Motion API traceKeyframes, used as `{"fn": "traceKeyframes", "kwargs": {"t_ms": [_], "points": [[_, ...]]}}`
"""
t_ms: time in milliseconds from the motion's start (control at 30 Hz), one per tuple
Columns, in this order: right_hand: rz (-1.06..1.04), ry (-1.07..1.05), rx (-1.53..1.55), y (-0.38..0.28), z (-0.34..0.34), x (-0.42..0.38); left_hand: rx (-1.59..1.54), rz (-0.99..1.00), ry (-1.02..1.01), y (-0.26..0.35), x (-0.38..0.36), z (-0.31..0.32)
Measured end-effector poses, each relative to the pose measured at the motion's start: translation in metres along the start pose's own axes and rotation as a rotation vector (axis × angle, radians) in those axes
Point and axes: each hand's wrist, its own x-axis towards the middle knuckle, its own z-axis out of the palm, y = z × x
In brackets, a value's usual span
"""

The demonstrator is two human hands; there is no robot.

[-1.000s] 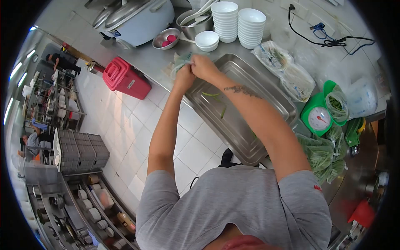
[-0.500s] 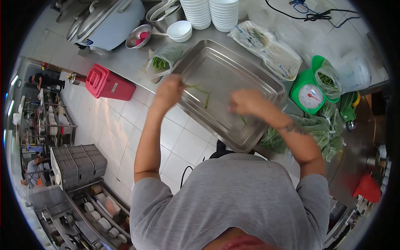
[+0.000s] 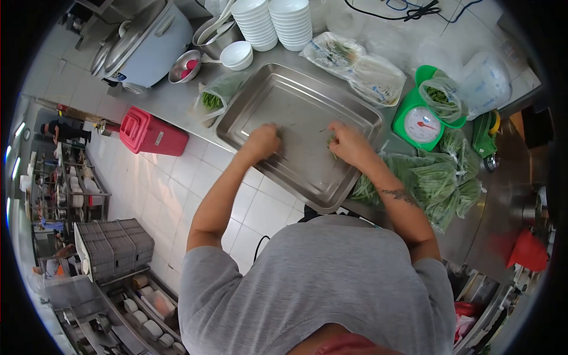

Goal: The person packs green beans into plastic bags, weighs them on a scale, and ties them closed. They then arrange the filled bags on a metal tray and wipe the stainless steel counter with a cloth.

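Note:
A large steel tray (image 3: 299, 112) lies on the counter in front of me, with a few thin dark scraps on its bottom. Over its near left side is my left hand (image 3: 263, 142), fingers closed; whatever is between them is hidden. My right hand (image 3: 350, 144) is pinched over the tray's right half, with small green vegetable pieces (image 3: 332, 150) showing at its fingertips. Just left of the tray stands an open plastic bag of cut green vegetables (image 3: 211, 100). Bagged leafy greens (image 3: 435, 180) lie by my right forearm.
A green scale (image 3: 420, 125) bears a bag of green pieces (image 3: 439, 96). Behind the tray are stacked white bowls (image 3: 290, 25) and a plastic package (image 3: 355, 68). A large pot (image 3: 148, 44), a small steel bowl (image 3: 183, 66) and a red bin (image 3: 152, 132) are at left.
Both hands have shifted, the left inward over the tray. The green strands that hung by the left hand no longer show there. The camera view has shifted slightly.

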Motion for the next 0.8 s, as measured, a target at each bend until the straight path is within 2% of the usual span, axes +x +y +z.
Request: {"fn": "traceKeyframes", "kwargs": {"t_ms": [67, 167, 200, 300, 400, 467, 500, 600, 700, 767, 800], "points": [[-0.069, 0.025, -0.163, 0.023, 0.003, 0.004, -0.264, -0.019, 0.000, -0.018, 0.002, -0.022], [-0.134, -0.068, -0.283, 0.036, 0.007, 0.002, -0.733, -0.209, -0.092, -0.018, -0.006, -0.049], [-0.129, -0.085, -0.306, 0.036, 0.008, 0.003, -0.792, -0.205, -0.111, -0.021, -0.007, -0.049], [-0.106, -0.120, -0.371, 0.033, 0.012, 0.003, -0.568, -0.219, -0.175, -0.028, -0.011, -0.046], [-0.080, -0.105, -0.382, 0.032, 0.014, 0.004, -0.276, -0.045, -0.099, -0.025, -0.013, -0.030], [-0.062, -0.091, -0.313, 0.039, 0.013, 0.009, -0.207, 0.032, -0.041, -0.019, -0.012, -0.016], [-0.016, -0.104, -0.199, 0.038, 0.010, 0.010, -0.173, 0.070, -0.012, -0.012, -0.012, -0.010], [0.091, -0.102, 0.147, 0.033, 0.007, 0.011, 0.081, 0.010, 0.130, 0.033, -0.020, 0.009], [0.185, -0.021, 0.533, 0.032, 0.020, 0.011, 0.205, 0.028, -0.015, 0.051, -0.014, 0.016], [0.306, -0.018, 0.822, 0.024, 0.025, 0.012, 0.266, 0.004, 0.008, 0.058, -0.014, 0.019], [0.321, -0.019, 0.872, 0.021, 0.027, 0.012, 0.268, -0.024, 0.030, 0.060, -0.014, 0.023]]}}
